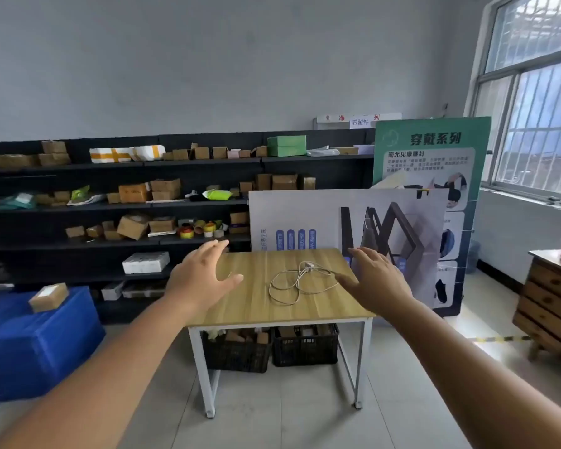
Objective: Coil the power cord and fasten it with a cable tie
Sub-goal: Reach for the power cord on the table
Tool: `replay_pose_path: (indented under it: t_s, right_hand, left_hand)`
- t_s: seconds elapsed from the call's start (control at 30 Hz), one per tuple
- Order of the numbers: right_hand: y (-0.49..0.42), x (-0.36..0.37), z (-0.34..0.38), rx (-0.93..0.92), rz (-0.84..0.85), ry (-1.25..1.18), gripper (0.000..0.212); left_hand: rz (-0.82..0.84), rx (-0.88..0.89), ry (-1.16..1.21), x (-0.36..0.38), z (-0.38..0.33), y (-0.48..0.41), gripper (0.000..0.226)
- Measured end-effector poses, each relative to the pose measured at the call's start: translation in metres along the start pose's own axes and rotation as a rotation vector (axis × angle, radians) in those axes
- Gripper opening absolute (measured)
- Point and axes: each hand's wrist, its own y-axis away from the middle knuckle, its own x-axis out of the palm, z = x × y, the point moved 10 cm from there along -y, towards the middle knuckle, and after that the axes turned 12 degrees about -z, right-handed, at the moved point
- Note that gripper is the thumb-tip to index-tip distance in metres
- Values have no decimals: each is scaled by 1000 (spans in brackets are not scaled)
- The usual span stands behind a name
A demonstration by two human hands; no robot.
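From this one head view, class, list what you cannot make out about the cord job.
- Cable tie: none can be made out on the table; too small or absent.
- Power cord: its plug end is a small pale blur, type unclear.
- Right hand covers the table's far right corner.
- Crates under the table: contents shadowed.
- Left hand: palm faces away.

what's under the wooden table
Two black crates sit on the floor under the table, holding what look like cardboard boxes. Their walls and the tabletop hide the rest of the contents.
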Motion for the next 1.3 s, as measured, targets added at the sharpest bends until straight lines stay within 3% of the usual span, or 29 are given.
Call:
replay_pose_path:
  t_s: [0.23, 0.53, 0.87, 1.1, 1.3]
  right_hand:
    - [1, 81, -21, 69, 76, -85, 66]
    - [-50, 196, -33, 196, 159, -138, 64]
    - [-135, 304, -86, 332, 213, -58, 61]
    - [-221, 390, -152, 303, 259, -31, 62]
    - [-297, 456, -173, 237, 309, -162, 63]
  left_hand:
    - [54, -82, 19, 71, 28, 7, 79]
    - [105, -118, 104, 177, 88, -59, 78]
    - [341, -125, 208, 350, 104, -152, 77]
    - [370, -162, 155, 449, 100, -230, 76]
    - [350, -267, 135, 495, 105, -285, 76]
